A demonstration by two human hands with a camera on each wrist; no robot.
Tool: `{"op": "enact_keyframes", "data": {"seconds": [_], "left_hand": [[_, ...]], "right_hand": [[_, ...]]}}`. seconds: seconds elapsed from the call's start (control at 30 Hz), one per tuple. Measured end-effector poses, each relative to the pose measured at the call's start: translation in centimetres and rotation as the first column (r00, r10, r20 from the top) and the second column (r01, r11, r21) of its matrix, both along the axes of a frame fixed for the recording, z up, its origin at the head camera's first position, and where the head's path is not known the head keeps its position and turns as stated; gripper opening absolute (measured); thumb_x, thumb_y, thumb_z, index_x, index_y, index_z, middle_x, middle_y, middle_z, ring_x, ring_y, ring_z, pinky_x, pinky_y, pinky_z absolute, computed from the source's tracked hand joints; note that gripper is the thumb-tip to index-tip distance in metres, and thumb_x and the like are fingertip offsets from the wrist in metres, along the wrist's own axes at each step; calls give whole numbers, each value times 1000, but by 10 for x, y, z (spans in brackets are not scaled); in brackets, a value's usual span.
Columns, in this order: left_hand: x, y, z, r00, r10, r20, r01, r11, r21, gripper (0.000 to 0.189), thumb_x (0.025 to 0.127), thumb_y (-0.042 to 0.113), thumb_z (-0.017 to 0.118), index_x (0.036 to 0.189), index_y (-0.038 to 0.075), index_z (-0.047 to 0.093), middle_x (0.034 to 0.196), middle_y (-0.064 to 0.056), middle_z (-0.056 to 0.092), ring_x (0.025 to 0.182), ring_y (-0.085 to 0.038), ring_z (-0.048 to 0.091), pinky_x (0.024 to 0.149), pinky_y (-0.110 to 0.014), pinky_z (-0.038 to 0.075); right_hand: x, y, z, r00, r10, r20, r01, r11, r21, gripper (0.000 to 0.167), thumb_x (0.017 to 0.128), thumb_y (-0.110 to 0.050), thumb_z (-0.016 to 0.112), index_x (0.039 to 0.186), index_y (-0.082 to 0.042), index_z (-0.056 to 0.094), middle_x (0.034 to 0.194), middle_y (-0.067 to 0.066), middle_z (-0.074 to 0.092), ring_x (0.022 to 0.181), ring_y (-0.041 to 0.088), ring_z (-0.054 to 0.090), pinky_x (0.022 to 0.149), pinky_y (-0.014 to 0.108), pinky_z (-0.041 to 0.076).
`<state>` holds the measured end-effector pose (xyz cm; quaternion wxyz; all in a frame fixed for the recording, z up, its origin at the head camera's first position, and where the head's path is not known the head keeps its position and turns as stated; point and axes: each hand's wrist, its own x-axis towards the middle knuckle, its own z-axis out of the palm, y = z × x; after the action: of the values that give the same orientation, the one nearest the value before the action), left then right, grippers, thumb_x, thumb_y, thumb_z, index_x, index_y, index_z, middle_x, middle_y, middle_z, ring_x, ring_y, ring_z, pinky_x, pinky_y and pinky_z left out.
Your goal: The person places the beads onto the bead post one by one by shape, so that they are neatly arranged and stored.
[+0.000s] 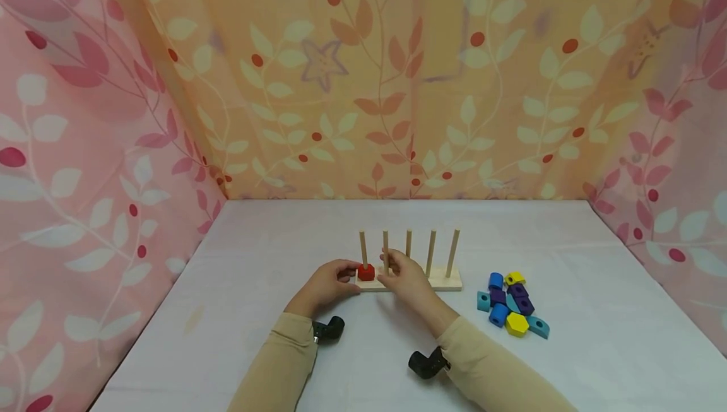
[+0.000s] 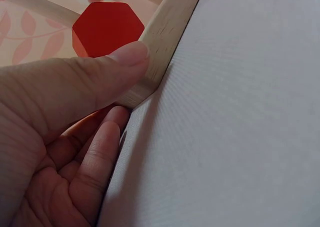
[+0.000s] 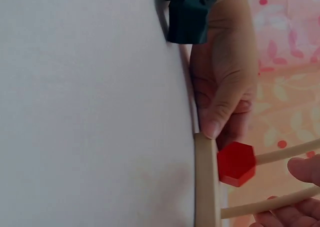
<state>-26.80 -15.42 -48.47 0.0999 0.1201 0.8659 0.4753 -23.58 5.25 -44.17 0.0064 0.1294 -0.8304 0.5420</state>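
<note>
A wooden peg stand [image 1: 449, 281] with several upright pegs lies on the table. A red hexagonal block [image 1: 366, 272] sits low on its leftmost peg, down at the base. My left hand [image 1: 329, 284] grips the stand's left end, thumb [image 2: 131, 54] along the front edge and fingers at the end face. Beside the second peg [image 1: 385, 245], my right hand [image 1: 410, 279] has thumb and fingers apart, with no block between them. In the right wrist view, the fingers [image 3: 287, 216] are right at that peg while the thumb [image 3: 306, 169] stands off from it.
To the right of the stand lies a loose group of blocks, among them a yellow hexagon [image 1: 517, 324], blue cylinders [image 1: 498, 315], purple blocks [image 1: 524, 305] and teal pieces [image 1: 538, 327]. Flowered cloth walls [image 1: 352, 84] enclose the white table [image 1: 272, 229] at the back and sides.
</note>
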Motion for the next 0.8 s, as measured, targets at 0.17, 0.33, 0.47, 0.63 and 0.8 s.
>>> {"op": "enact_keyframes", "data": {"seconds": [0.17,0.33,0.47,0.63,0.8], "left_hand": [[1,1,2,1000,12,17,-12,1000,-13,51,71,24,79,118,18,60,116,-1,58,105,-15,55,93,-34,45],[3,1,3,999,16,29,-16,1000,-10,51,70,23,79,118,19,60,116,0,58,105,-15,55,93,-34,44],[3,1,2,1000,3,14,-3,1000,3,51,71,22,79,118,17,60,116,-2,58,104,-14,56,92,-33,45],[3,0,2,1000,2,15,-2,1000,13,50,71,22,79,118,18,60,116,-2,58,105,-13,56,93,-32,45],[3,0,2,1000,1,13,-1,1000,12,51,71,24,78,118,19,59,116,-1,58,105,-13,55,93,-33,45]], "right_hand": [[9,17,10,1000,25,19,-24,998,-51,50,82,0,65,128,0,49,123,17,56,115,29,51,99,43,39],[14,44,19,999,34,39,-33,999,-19,43,83,-3,64,125,-3,53,117,14,59,107,27,56,92,40,45],[15,72,26,999,31,35,-31,999,8,33,85,-4,62,118,-2,57,110,16,60,97,24,59,83,30,51],[18,108,33,1000,-4,23,2,998,64,30,87,-7,61,116,-1,58,109,16,61,95,23,60,78,24,51],[20,140,38,998,-67,8,65,985,160,29,88,-13,61,115,-3,58,108,13,62,95,24,61,79,28,52]]}}
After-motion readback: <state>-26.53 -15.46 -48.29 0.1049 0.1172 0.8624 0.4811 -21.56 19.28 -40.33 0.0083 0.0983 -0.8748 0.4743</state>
